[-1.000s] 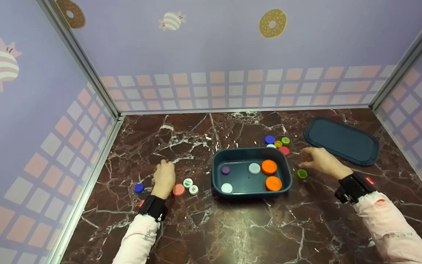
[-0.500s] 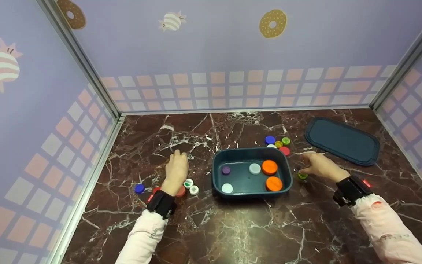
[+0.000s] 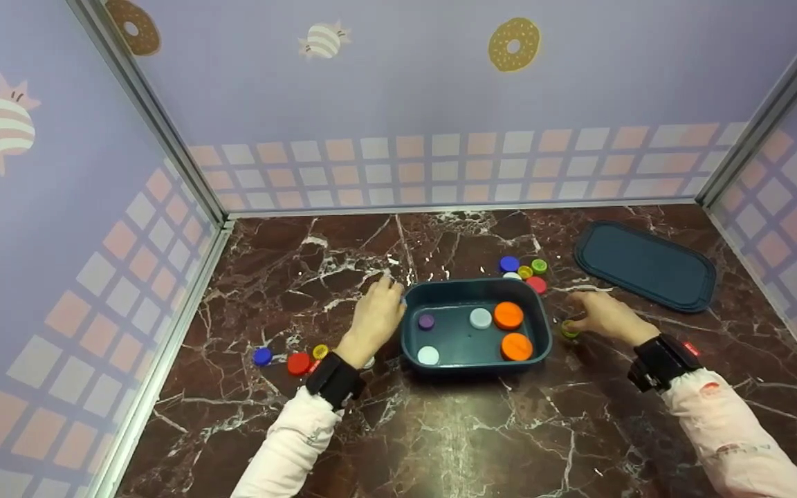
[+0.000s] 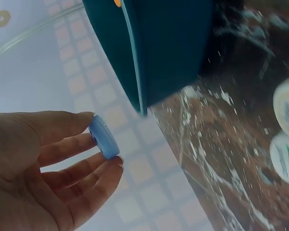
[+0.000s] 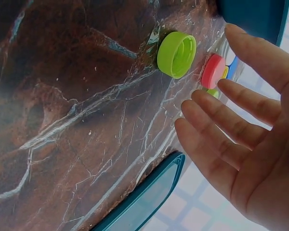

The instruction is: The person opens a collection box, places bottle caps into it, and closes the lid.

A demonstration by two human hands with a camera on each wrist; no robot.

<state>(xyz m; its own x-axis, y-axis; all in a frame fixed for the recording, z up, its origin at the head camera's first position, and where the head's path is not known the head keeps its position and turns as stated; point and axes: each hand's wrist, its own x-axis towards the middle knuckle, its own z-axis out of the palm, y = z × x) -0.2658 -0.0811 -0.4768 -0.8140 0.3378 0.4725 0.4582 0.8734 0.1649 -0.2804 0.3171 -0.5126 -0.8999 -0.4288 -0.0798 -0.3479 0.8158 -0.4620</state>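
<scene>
My left hand [image 3: 376,315] is beside the left wall of the dark teal box [image 3: 464,294]. In the left wrist view it pinches a light blue bottle cap [image 4: 104,137] between thumb and fingertips, just outside the box's rim. The box holds two orange caps [image 3: 516,346], two pale caps [image 3: 481,318] and a small purple cap [image 3: 426,321]. To the right of the box, my right hand [image 3: 606,315] hovers with spread fingers around a green cap [image 5: 164,55]. That cap lies on the table with its hollow side showing; the right fingers are apart from it.
Left of the box lie a blue cap [image 3: 263,356], a red cap [image 3: 299,363] and a yellow cap [image 3: 320,353]; the left wrist hides others. Behind the box's right corner sit several caps, one of them pink [image 3: 536,284]. The teal lid [image 3: 647,266] lies at the back right.
My left hand has moved right, from the left caps to the box's side, uncovering the red and yellow caps. The right hand has shifted slightly down toward the green cap.
</scene>
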